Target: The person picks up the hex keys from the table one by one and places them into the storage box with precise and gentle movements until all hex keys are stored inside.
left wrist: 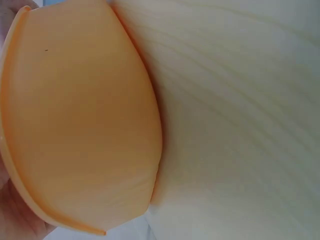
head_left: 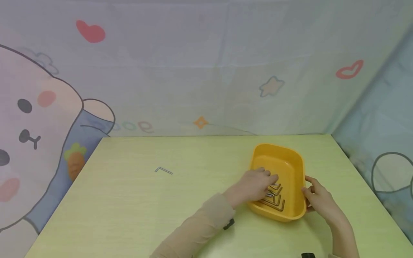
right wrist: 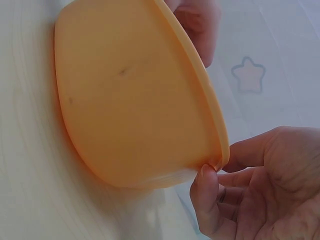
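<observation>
A yellow plastic basin (head_left: pixel 275 163) stands at the right of the table, with several L-shaped hex keys (head_left: pixel 283 205) lying in it. My left hand (head_left: pixel 255 184) reaches over the basin's left side, fingers bent down among the keys. Its fingertips are hidden, so any key in them cannot be made out. At the basin's right rim, my right hand (head_left: pixel 319 199) pinches the edge; the thumb and fingers show on the rim in the right wrist view. The basin's outer wall (left wrist: pixel 85 115) fills much of the left wrist view.
One more hex key (head_left: pixel 166 171) lies alone on the pale wooden table (head_left: pixel 129 208), left of the basin. A printed cloth (head_left: pixel 180 71) hangs behind the table's far edge and along its sides.
</observation>
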Demonstrator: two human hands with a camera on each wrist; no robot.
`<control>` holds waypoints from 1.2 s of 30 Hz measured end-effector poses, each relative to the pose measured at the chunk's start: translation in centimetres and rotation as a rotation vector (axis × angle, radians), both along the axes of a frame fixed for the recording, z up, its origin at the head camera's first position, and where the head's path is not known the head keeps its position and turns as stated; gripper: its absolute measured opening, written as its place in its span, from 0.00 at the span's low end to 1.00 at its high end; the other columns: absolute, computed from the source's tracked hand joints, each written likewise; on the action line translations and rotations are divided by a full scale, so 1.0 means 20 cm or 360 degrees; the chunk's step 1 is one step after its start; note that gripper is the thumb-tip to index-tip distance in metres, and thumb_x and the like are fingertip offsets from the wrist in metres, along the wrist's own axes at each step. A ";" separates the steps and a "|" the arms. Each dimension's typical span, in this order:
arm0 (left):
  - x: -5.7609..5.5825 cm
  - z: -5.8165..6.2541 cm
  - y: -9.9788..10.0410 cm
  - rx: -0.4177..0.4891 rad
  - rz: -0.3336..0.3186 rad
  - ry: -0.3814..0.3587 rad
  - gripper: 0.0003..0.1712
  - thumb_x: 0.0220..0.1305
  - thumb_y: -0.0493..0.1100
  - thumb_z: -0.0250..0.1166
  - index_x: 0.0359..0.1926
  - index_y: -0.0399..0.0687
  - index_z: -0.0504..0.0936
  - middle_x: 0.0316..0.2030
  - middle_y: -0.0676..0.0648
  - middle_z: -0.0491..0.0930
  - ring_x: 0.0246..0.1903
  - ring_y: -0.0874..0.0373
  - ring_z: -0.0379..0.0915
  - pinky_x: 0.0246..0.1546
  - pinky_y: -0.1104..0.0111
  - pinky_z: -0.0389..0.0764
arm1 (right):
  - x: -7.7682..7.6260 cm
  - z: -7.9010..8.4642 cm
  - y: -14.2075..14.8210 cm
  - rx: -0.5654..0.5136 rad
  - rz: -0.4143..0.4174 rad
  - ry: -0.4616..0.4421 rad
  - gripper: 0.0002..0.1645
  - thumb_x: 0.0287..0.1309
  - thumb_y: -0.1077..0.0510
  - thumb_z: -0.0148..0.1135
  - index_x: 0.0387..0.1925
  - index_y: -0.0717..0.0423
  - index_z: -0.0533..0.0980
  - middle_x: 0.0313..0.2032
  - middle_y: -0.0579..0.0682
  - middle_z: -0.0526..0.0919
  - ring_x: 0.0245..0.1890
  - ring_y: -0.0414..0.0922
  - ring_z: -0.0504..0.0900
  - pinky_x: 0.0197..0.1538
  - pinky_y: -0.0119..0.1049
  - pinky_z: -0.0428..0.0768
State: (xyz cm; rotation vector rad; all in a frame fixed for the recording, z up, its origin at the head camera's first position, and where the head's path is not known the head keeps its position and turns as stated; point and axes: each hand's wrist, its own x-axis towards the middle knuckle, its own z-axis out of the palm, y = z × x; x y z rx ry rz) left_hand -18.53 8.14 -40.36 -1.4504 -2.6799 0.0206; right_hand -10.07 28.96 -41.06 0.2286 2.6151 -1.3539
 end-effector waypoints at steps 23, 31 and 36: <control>-0.04 -0.08 0.06 -0.0180 0.0070 0.0029 0.24 0.64 0.41 0.58 0.60 0.63 0.75 0.47 0.58 0.82 0.43 0.63 0.76 0.39 0.73 0.77 | 0.00 0.01 0.00 0.0021 0.0010 0.0013 0.35 0.74 0.56 0.39 0.72 0.71 0.42 0.36 0.58 0.74 0.29 0.42 0.78 0.31 0.35 0.82; -0.04 -0.09 0.08 -0.0216 0.0088 -0.0004 0.27 0.61 0.43 0.63 0.62 0.63 0.74 0.50 0.58 0.80 0.46 0.63 0.75 0.42 0.72 0.78 | 0.00 0.01 0.00 0.0026 0.0011 0.0007 0.35 0.74 0.56 0.39 0.72 0.71 0.42 0.35 0.58 0.73 0.28 0.42 0.78 0.31 0.34 0.82; -0.03 -0.07 0.07 -0.0196 0.0101 -0.0014 0.27 0.62 0.42 0.62 0.63 0.62 0.73 0.51 0.57 0.79 0.46 0.63 0.75 0.42 0.72 0.78 | 0.00 0.01 0.00 0.0013 0.0010 0.0006 0.35 0.73 0.56 0.39 0.71 0.71 0.43 0.34 0.57 0.73 0.27 0.42 0.77 0.31 0.35 0.83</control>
